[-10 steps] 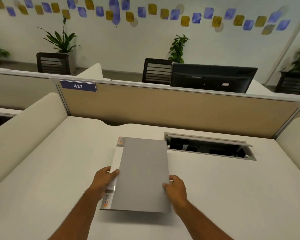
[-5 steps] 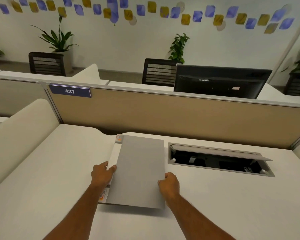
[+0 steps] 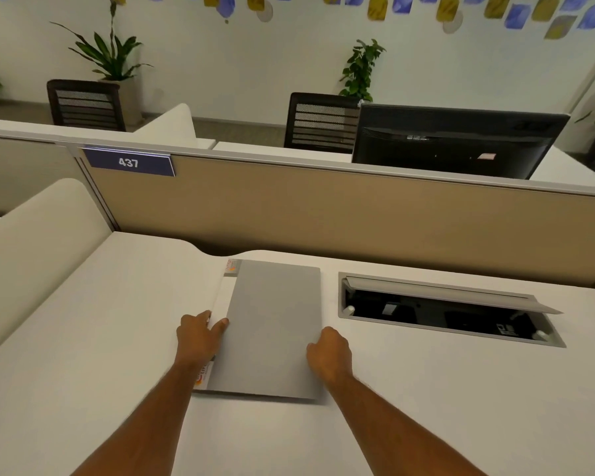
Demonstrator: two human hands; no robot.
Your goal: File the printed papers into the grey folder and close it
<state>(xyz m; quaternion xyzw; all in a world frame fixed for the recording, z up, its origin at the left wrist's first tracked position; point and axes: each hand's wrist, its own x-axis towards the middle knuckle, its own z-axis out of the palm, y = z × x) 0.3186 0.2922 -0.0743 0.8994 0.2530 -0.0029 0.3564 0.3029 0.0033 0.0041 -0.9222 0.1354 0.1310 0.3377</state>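
Observation:
The grey folder point(image 3: 272, 324) lies closed on the white desk point(image 3: 100, 338), its long side running away from me. A white spine strip point(image 3: 224, 293) with an orange logo runs along its left edge. No loose printed papers show; whatever is inside is hidden by the cover. My left hand point(image 3: 196, 336) grips the folder's left edge, thumb on the cover. My right hand point(image 3: 328, 353) holds the right edge with fingers curled under it. The near edge looks slightly raised off the desk.
An open cable box point(image 3: 443, 310) with its lid propped up is sunk into the desk right of the folder. A tan partition point(image 3: 323, 218) with a "437" label point(image 3: 128, 162) closes the back. A cream side divider point(image 3: 31, 242) stands on the left. A black monitor point(image 3: 454, 139) stands beyond the partition.
Both hands have slid the folder a little further away and lowered it closer to the desk. The camera has tilted down and shifted left.

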